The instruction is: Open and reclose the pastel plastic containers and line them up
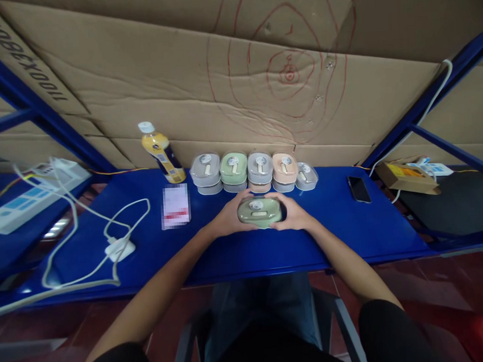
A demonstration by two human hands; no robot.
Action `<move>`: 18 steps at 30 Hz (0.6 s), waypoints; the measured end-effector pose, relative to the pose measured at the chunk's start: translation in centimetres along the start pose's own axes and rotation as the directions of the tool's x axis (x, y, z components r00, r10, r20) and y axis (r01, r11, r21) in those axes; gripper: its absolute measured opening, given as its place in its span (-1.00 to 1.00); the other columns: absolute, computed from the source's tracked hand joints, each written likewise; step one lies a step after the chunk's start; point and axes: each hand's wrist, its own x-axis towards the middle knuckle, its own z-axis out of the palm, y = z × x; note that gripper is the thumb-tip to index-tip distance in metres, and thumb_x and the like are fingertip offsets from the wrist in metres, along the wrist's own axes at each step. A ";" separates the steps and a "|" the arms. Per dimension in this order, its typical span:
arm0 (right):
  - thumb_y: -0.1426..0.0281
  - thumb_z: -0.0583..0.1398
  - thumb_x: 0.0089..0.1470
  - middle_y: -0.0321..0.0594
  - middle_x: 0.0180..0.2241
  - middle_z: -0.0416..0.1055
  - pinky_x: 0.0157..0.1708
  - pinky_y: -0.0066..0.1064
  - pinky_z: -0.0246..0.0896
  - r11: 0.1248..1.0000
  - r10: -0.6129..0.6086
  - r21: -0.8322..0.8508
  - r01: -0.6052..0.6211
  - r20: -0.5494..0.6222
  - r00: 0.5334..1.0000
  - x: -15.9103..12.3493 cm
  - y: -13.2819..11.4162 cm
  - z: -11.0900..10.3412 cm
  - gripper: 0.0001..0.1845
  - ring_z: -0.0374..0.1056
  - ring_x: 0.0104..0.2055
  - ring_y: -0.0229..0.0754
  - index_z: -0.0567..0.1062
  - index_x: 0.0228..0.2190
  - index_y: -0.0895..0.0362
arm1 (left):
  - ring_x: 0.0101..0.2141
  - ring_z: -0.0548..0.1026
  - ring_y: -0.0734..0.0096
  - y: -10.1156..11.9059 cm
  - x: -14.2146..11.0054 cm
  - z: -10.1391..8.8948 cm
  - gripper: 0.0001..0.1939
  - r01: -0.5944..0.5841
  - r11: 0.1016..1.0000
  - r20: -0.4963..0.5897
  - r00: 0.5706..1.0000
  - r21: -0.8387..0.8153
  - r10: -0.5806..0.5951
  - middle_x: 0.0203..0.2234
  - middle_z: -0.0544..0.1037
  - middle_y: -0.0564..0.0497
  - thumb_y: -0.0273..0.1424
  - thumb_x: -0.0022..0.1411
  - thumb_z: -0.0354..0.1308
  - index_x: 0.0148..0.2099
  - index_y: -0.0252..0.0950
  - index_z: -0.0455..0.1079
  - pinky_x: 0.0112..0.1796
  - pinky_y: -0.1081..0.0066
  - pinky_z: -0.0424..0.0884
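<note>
Between my two hands is a green box with a clear lid (260, 214), a round sticker and a pale tab on top. My left hand (233, 216) grips its left end, and my right hand (294, 213) wraps round its right end. Just beyond stand lidded boxes in a row, mostly stacked in pairs: a grey box (205, 166), a green box (233, 168), another grey box (260, 166) and a peach box (285, 168). At the row's right end sits a single lower grey box (307, 176).
A yellow drink bottle (163, 155) and a blurred-out paper (175, 206) are at left on the blue table (237, 257). A white charger (120, 249) lies among loose cables. To the right is a phone (359, 189). Cardboard (160, 99) walls the back.
</note>
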 end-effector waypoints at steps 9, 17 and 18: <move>-0.09 0.50 -0.12 0.14 0.33 0.28 0.32 0.21 0.21 0.930 -0.094 -0.356 0.093 0.013 0.995 0.3 0.5 2.3 0.14 0.24 0.36 0.33 0.23 0.35 0.03 | 0.31 0.34 -0.27 -1.0 -1.0 2.0 0.27 -0.013 0.969 -0.043 0.999 0.245 0.024 0.31 0.35 -0.32 -0.04 -0.11 0.61 0.51 -0.19 0.04 0.30 -0.18 0.31; -0.05 0.44 0.00 0.05 0.17 0.46 0.20 0.11 0.37 0.921 -0.142 -0.375 0.104 -0.074 0.987 0.1 0.4 2.0 -0.11 0.41 0.20 0.22 0.36 0.26 0.01 | 0.30 0.37 -0.23 -1.2 -1.3 2.3 0.35 0.016 0.973 -0.047 0.999 0.231 -0.006 0.32 0.33 -0.33 -0.07 -0.06 0.60 0.56 -0.23 -0.13 0.30 -0.17 0.31; -0.02 0.42 0.04 0.03 0.16 0.47 0.20 0.08 0.38 0.934 -0.135 -0.345 0.090 -0.109 0.985 0.0 0.7 1.4 -0.15 0.43 0.19 0.19 0.36 0.25 0.02 | 0.31 0.36 -0.21 -1.1 -1.4 2.2 0.31 0.010 0.969 -0.053 0.999 0.248 0.003 0.32 0.32 -0.32 -0.09 -0.03 0.59 0.56 -0.22 -0.12 0.30 -0.16 0.31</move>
